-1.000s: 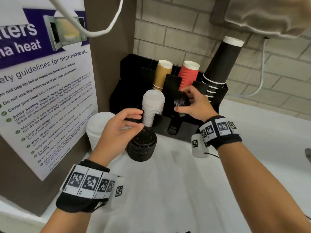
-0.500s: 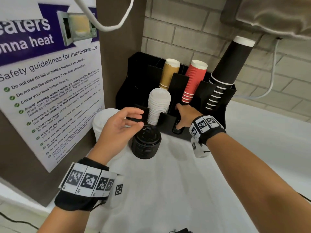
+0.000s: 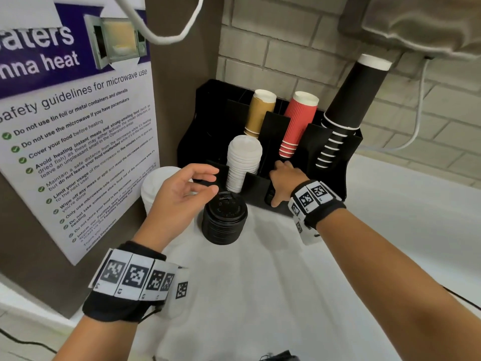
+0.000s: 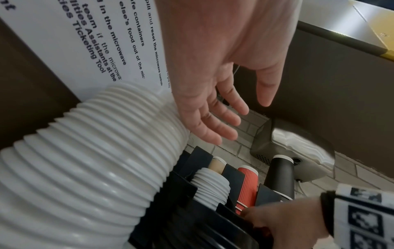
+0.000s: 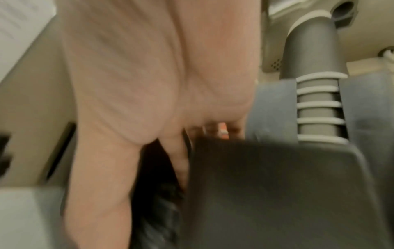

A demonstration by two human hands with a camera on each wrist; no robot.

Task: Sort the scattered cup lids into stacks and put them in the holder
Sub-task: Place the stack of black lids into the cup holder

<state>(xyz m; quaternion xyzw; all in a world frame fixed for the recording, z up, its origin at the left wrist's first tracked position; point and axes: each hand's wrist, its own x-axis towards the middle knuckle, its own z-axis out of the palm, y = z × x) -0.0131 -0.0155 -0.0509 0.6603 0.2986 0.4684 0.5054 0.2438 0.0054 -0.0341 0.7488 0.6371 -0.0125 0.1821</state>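
A black cup-and-lid holder [image 3: 335, 178] stands against the brick wall. One of its front slots holds a stack of white lids [image 3: 243, 162]. My right hand [image 3: 277, 185] reaches into the neighbouring front slot and grips a short stack of small black lids [image 5: 157, 210]; the fingertips are hidden behind the divider. A taller stack of black lids [image 3: 225, 220] stands on the table in front of the holder. My left hand [image 3: 214, 179] hovers just above it, open and holding nothing. A tall stack of white lids [image 3: 153, 186] stands under that hand's palm, and fills the left wrist view [image 4: 85, 168].
Tan cups [image 3: 260, 110], red cups [image 3: 299, 121] and a long stack of black cups [image 3: 356, 95] lean out of the holder's back slots. A microwave safety poster [image 3: 73, 126] covers the panel on the left. A white cloth [image 3: 260, 295] covers the table.
My right hand has brought the small black lids down from in front of the holder into its front slot. My left hand has stayed over the black stack, its fingers a little wider apart.
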